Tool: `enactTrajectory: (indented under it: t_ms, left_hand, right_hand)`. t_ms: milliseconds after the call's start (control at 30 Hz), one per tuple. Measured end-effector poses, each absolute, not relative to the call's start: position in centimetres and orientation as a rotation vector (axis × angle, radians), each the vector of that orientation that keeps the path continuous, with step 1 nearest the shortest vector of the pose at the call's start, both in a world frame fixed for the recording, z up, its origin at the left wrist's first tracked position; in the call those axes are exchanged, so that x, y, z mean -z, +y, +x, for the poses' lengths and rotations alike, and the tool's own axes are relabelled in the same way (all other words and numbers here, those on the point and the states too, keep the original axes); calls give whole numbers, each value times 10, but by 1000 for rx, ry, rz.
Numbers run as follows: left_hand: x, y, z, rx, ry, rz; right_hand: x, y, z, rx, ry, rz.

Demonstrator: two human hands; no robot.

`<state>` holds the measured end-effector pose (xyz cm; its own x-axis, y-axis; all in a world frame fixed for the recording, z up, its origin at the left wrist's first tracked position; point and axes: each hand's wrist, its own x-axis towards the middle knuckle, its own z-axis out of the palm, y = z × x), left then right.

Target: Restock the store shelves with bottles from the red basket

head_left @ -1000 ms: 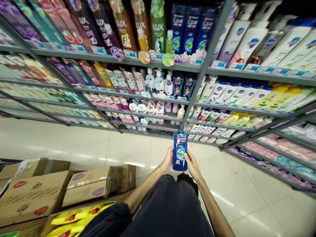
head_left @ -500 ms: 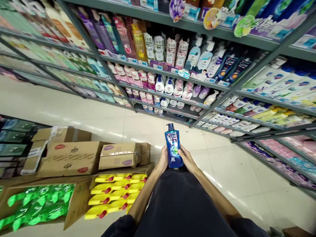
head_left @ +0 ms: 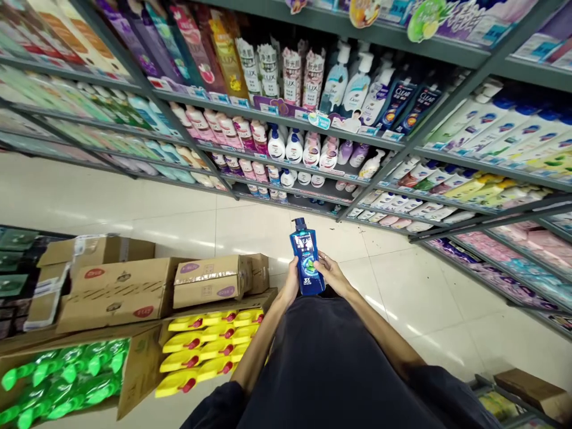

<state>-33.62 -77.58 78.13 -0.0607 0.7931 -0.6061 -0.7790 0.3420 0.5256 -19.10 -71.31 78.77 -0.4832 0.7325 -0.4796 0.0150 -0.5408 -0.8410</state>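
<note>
**Glossy cream floor tiles down a shop aisle, and a blue CLEAR shampoo pump bottle (head_left: 306, 264) held up in both hands, right over the open floor!**

Metal store shelving (head_left: 286, 122) packed with LUX and other bottles runs along ahead, well apart from the bottle. On the near side, cardboard cartons (head_left: 118, 295) sit stacked beside an open carton tray (head_left: 140, 369) of yellow trigger-spray bottles (head_left: 205, 351) and green-capped bottles (head_left: 62, 372). The left hand (head_left: 289, 283) curls its fingers (head_left: 295, 262) around the bottle's lower edge, while the right hand (head_left: 328, 273) presses its fingers (head_left: 322, 259) against the front, both closed on it. The bottle stands nearly upright above the person's dark shirt (head_left: 330, 357), with the tray's edge just beside the left forearm (head_left: 257, 351).
</note>
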Motion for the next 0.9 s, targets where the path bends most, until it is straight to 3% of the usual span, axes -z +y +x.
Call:
enactTrajectory:
  t_ms: [233, 533, 700, 900]
  left_hand:
    - [-766, -718, -285, -1094, 1149, 353]
    - [-701, -597, -282, -892, 1107, 545]
    - [-625, -492, -309, -825, 1120, 584]
    - [-474, -396, -339, -803, 1098, 684]
  right_hand:
    - [-779, -664, -112, -1974, -1058, -1275]
    - [-704, -558, -82, -2001, -1006, -1205]
    - [-623, -462, -100, -1958, -1002, -1192]
    - [-483, -370, -118, -1915, -995, -1231]
